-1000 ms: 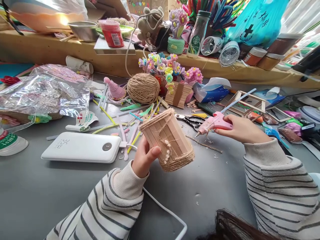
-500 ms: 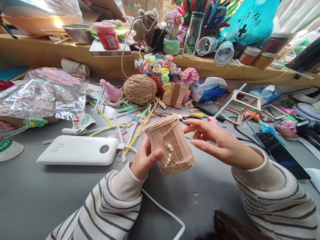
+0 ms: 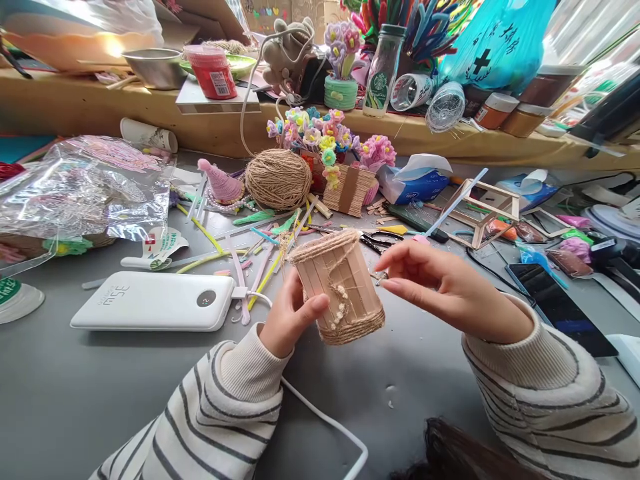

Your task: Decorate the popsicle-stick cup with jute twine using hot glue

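Note:
My left hand (image 3: 290, 313) grips a small cup made of wooden craft sticks (image 3: 357, 283), tilted, its fingers partly hidden behind it. Twine (image 3: 350, 331) wraps the cup's bottom and top edges, and small whitish tufts (image 3: 341, 303) with loose fibres run down its side. To the right of the cup hovers my right hand (image 3: 430, 283), thumb and forefinger a little apart, not touching the cup. Behind its fingertips lies a pair of dark-handled scissors or pliers (image 3: 377, 241), partly hidden.
A white power bank (image 3: 155, 301) with a cable lies to the left. Further back are a twine ball (image 3: 278, 179), a pink cone (image 3: 220, 181), bundled craft sticks (image 3: 347, 193) and a tissue pack (image 3: 417, 180). A phone (image 3: 560, 310) rests on the right. Jars line the shelf behind.
My right hand's fingers have curled and its forefinger has dropped closer to the thumb. My left hand still holds the cup, at almost the same tilt.

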A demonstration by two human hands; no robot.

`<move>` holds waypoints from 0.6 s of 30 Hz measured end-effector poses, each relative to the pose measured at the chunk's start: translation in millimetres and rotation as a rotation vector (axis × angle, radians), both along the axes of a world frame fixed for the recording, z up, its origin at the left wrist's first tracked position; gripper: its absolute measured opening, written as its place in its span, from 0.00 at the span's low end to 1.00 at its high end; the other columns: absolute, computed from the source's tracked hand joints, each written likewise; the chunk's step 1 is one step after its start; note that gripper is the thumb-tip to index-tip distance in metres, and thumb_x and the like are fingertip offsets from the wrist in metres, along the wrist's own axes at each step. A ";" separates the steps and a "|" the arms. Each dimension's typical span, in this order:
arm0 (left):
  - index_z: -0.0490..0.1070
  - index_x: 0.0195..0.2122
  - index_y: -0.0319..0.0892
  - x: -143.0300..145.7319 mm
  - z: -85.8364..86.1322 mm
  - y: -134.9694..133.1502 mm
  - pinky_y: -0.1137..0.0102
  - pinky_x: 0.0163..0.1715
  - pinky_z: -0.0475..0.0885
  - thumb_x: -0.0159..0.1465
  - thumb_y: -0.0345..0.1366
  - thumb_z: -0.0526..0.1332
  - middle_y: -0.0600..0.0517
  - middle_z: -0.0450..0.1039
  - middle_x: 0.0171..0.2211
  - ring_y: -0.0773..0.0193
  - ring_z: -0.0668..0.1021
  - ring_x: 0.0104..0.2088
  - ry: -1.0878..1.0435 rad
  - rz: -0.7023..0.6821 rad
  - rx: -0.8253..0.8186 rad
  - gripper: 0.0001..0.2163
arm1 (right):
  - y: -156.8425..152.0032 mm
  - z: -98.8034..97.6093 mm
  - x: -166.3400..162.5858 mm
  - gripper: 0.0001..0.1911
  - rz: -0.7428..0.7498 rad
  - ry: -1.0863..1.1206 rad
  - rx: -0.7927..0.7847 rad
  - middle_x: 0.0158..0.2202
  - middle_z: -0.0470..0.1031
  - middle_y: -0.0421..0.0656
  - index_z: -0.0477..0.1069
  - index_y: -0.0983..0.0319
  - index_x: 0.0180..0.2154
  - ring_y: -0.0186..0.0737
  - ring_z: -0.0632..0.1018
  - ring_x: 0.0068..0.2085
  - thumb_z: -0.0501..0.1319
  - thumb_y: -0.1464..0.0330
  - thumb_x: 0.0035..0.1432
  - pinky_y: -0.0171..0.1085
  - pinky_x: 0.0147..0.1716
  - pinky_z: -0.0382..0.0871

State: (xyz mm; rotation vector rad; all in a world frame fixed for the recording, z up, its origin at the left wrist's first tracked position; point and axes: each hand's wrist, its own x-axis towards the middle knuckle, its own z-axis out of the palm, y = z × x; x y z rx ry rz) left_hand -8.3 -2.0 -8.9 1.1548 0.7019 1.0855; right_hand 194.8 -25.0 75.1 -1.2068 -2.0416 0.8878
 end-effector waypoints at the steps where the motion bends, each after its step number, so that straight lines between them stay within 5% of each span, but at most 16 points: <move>1: 0.61 0.49 0.39 0.0 -0.1 0.1 0.58 0.49 0.67 0.49 0.50 0.63 0.41 0.68 0.50 0.48 0.69 0.52 0.006 0.004 0.000 0.30 | -1.0 0.7 -1.0 0.06 -0.054 -0.030 0.097 0.25 0.66 0.38 0.67 0.62 0.36 0.29 0.67 0.24 0.56 0.67 0.56 0.29 0.21 0.63; 7: 0.62 0.48 0.39 1.5 2.2 0.6 0.58 0.48 0.67 0.48 0.50 0.64 0.42 0.69 0.49 0.47 0.70 0.51 0.020 0.002 0.000 0.30 | -8.9 1.8 -9.9 0.06 -0.198 -0.212 0.666 0.29 0.70 0.41 0.70 0.59 0.34 0.33 0.71 0.30 0.58 0.74 0.54 0.33 0.29 0.67; 18: 0.61 0.51 0.41 3.5 3.5 0.3 0.60 0.50 0.66 0.50 0.47 0.64 0.43 0.67 0.51 0.49 0.68 0.53 0.021 -0.057 0.048 0.29 | -9.9 -6.8 -16.7 0.07 -0.186 -0.281 0.716 0.31 0.69 0.43 0.70 0.60 0.34 0.35 0.72 0.33 0.56 0.75 0.56 0.34 0.33 0.69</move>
